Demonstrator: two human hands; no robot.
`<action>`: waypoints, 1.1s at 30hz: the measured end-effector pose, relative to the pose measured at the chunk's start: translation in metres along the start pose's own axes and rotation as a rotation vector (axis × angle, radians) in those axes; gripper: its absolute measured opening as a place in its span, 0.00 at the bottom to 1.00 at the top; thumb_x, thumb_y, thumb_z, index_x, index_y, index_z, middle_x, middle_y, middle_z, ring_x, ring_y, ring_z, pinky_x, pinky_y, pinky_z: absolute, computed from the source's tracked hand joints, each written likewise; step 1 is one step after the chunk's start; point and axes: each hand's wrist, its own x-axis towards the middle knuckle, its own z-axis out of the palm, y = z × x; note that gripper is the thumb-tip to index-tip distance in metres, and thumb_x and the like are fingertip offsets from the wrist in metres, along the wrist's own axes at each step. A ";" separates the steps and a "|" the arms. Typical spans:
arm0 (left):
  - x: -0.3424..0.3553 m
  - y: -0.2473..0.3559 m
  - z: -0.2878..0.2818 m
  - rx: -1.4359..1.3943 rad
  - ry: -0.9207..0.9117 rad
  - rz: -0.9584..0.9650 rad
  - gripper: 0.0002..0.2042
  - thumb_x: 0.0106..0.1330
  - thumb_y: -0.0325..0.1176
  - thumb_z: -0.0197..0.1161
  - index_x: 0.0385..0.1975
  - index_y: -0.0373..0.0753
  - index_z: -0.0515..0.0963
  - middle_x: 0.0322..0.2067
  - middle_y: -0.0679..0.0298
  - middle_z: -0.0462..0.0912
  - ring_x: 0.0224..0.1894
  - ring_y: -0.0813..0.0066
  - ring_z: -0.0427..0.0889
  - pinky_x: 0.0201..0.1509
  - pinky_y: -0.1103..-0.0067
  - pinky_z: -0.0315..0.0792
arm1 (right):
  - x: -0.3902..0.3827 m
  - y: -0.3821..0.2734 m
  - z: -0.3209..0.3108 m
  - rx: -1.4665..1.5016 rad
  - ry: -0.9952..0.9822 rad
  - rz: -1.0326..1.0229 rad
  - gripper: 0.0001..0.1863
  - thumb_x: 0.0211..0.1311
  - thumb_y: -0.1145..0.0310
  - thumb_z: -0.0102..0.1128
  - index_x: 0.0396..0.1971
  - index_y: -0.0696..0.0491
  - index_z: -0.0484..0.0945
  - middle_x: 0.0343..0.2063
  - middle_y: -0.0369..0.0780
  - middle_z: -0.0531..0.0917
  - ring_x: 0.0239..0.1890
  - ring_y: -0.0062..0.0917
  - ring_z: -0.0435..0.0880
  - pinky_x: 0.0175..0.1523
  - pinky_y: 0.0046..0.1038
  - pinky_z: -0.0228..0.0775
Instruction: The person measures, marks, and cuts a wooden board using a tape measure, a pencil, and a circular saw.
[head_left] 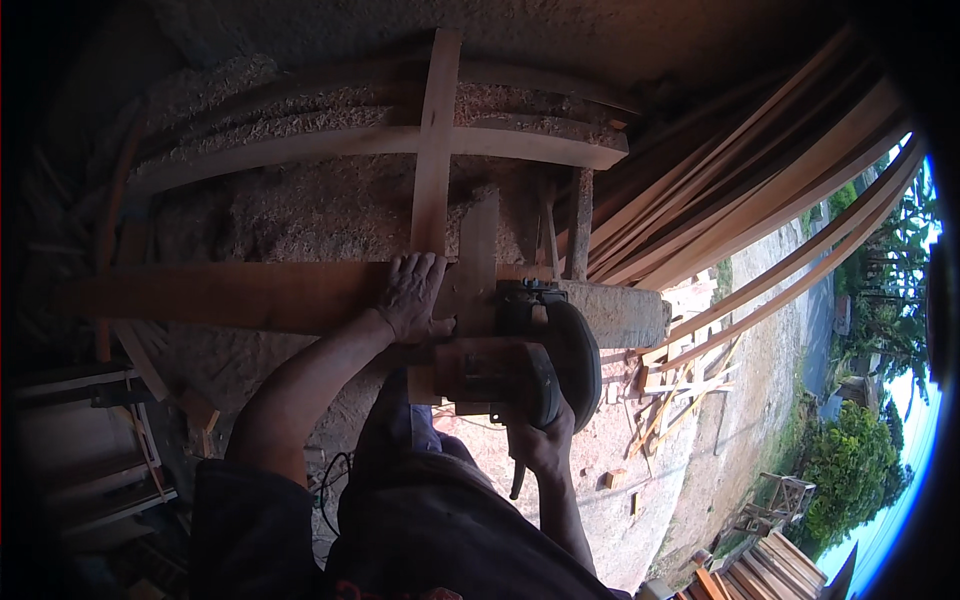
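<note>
My left hand [412, 295] holds a long horizontal board [250, 295], fingers curled over its top at the lower end of an upright lath [433, 180]. A short pale wooden piece [478, 235] lies across the board beside my fingertips. My right hand [545, 440] is closed on the handle of a dark circular power saw [565, 355], just right of my left hand on the work. The saw's blade is hidden. A weathered, squared timber [625, 315] extends rightward from behind the saw.
A sawdust-covered frame of beams [540, 150] spans the far side. Long curved-looking planks [750, 180] lean at right. Scrap wood [680, 390] lies on sunlit ground, with a road and trees beyond. Wooden panels [90, 430] stand at left, and a cable [325, 480] hangs near my legs.
</note>
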 end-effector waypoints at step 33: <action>0.004 -0.010 0.022 0.054 0.197 0.075 0.43 0.60 0.67 0.57 0.60 0.31 0.65 0.51 0.53 0.67 0.57 0.58 0.66 0.64 0.59 0.53 | 0.043 -0.027 0.007 0.041 -0.032 0.029 0.12 0.57 0.73 0.70 0.39 0.56 0.78 0.24 0.32 0.81 0.23 0.12 0.76 0.28 0.20 0.68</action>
